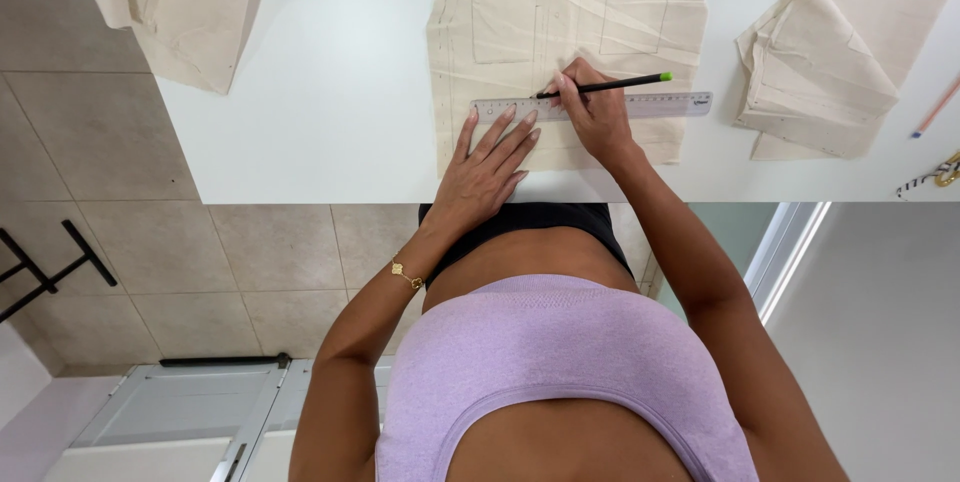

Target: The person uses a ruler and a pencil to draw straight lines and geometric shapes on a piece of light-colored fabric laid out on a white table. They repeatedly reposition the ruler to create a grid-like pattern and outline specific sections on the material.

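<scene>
We are pressing spread left-hand fingers [505, 132] on a ruler [640, 104], steadying it on cloth [560, 32] at the counter's [330, 92] near edge, while right fingers [572, 92] are pinching a pencil [610, 85].

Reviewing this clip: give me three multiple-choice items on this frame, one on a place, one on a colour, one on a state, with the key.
1. Where does the clear ruler lie?
A. On the floor tiles
B. Across the marked cream fabric on the white table
C. On the folded fabric at the right

2. What colour is the end cap of the black pencil?
A. Green
B. Red
C. White

3. How is the left hand placed?
A. Closed in a fist
B. Lifted off the table
C. Flat with fingers spread, fingertips at the ruler

Key: 1 B, the ruler crosses the drawn panel. 2 A, the cap beyond the right hand is bright green. 3 C, the palm lies down on the fabric and the table edge.
</scene>
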